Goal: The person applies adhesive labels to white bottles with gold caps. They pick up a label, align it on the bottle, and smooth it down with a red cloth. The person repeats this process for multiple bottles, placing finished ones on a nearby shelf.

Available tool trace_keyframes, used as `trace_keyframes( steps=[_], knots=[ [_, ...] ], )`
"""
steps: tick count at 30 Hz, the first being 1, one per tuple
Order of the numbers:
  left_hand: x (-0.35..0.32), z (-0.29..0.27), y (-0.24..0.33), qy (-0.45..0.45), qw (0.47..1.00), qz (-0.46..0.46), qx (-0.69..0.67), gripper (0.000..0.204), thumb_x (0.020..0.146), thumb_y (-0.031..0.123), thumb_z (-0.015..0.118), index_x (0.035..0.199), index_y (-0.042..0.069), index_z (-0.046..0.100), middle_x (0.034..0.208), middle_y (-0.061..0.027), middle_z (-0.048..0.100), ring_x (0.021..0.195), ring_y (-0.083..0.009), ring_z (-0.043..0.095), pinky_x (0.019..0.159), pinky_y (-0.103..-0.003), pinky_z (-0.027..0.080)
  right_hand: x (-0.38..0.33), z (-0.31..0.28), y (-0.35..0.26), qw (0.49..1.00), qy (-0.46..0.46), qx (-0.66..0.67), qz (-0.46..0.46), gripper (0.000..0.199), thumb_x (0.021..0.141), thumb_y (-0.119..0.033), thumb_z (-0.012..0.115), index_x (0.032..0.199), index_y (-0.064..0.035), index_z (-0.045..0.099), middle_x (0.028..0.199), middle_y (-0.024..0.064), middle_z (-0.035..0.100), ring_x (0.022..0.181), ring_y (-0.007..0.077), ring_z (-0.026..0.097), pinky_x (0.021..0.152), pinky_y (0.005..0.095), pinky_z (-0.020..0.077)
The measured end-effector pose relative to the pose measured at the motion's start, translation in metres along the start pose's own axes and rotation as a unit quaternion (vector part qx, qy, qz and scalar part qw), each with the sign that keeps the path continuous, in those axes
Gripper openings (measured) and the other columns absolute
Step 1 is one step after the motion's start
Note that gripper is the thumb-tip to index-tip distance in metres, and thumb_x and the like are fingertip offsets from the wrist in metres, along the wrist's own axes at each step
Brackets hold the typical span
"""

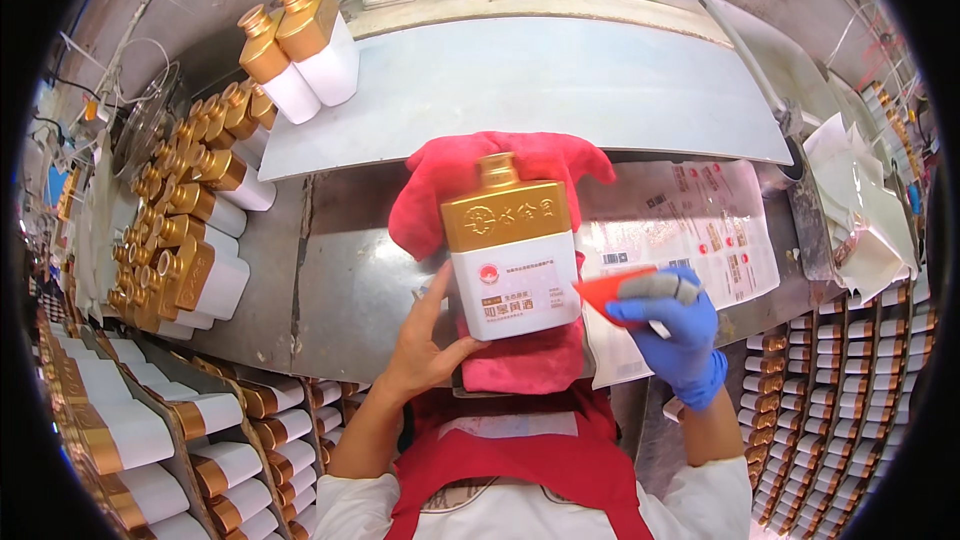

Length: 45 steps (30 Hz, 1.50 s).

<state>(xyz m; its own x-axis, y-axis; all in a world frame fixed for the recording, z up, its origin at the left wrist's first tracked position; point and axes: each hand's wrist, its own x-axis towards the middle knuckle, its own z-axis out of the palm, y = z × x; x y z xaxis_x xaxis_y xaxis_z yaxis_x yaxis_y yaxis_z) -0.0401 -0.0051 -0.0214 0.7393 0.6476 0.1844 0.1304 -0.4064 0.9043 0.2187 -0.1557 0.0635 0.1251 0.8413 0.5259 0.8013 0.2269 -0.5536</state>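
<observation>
A flat, square-shouldered bottle, gold above and white below, lies face up on a pinkish-red cloth. Printed lettering and a small red emblem show on its white front. Bare, my left hand grips the bottle by its lower left side, thumb at the bottom edge. My right hand wears a blue glove with pale coverings on some fingers. It pinches a red, flat scraper, whose tip is close to the bottle's right side. Whether the tip touches the bottle, I cannot tell.
Printed transfer sheets lie right of the cloth. Two bottles stand on a raised grey board; several more crowd the left. Racks of bottles flank me. Crumpled paper sits at the far right.
</observation>
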Motion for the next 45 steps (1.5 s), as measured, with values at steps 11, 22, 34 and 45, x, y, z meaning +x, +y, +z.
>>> trace_keyframes(
  steps=[11, 22, 34, 45],
  knots=[
    [-0.006, -0.001, 0.001, 0.007, 1.000, -0.010, -0.004, 0.092, 0.071, 0.016, 0.082, 0.146, -0.001, 0.031, 0.141, -0.0213, 0.046, 0.125, -0.0321, 0.049, 0.101, -0.040, 0.040, -0.015, 0.063, -0.020, 0.974, -0.198, 0.022, -0.109, 0.037, 0.077, -0.016, 0.067, 0.112, -0.0247, 0.067, 0.100, -0.0002, 0.065, 0.084, 0.0211, 0.062, 0.071, 0.0346, 0.0498],
    [-0.003, 0.003, -0.002, 0.033, 0.999, 0.009, 0.019, 0.093, 0.069, 0.009, 0.081, 0.145, -0.003, 0.029, 0.126, -0.0221, 0.056, 0.118, -0.0331, 0.055, 0.099, -0.038, 0.042, 0.011, 0.047, -0.027, 0.969, -0.229, -0.004, -0.095, 0.038, 0.079, -0.016, 0.065, 0.117, -0.0148, 0.061, 0.095, 0.0058, 0.064, 0.078, 0.0250, 0.062, 0.064, 0.0350, 0.0517],
    [-0.001, 0.004, -0.010, 0.037, 0.999, -0.001, -0.008, 0.104, 0.067, 0.012, 0.083, 0.148, -0.004, 0.020, 0.139, -0.0230, 0.044, 0.122, -0.0326, 0.050, 0.102, -0.039, 0.039, 0.128, 0.030, 0.039, 0.973, 0.109, 0.173, 0.105, 0.022, 0.083, -0.008, 0.059, 0.104, -0.0011, 0.060, 0.094, 0.0111, 0.065, 0.081, 0.0203, 0.062, 0.080, 0.0326, 0.0504],
    [0.008, 0.032, -0.005, 0.117, 0.989, 0.006, 0.090, 0.102, 0.066, 0.006, 0.079, 0.149, -0.003, 0.019, 0.144, -0.0197, 0.037, 0.131, -0.0279, 0.041, 0.108, -0.036, 0.032, 0.199, 0.039, 0.057, 0.929, -0.365, 0.008, 0.056, 0.032, 0.083, -0.031, 0.057, 0.098, -0.0077, 0.072, 0.091, 0.0147, 0.070, 0.081, 0.0303, 0.066, 0.077, 0.0361, 0.0516]
  ],
)
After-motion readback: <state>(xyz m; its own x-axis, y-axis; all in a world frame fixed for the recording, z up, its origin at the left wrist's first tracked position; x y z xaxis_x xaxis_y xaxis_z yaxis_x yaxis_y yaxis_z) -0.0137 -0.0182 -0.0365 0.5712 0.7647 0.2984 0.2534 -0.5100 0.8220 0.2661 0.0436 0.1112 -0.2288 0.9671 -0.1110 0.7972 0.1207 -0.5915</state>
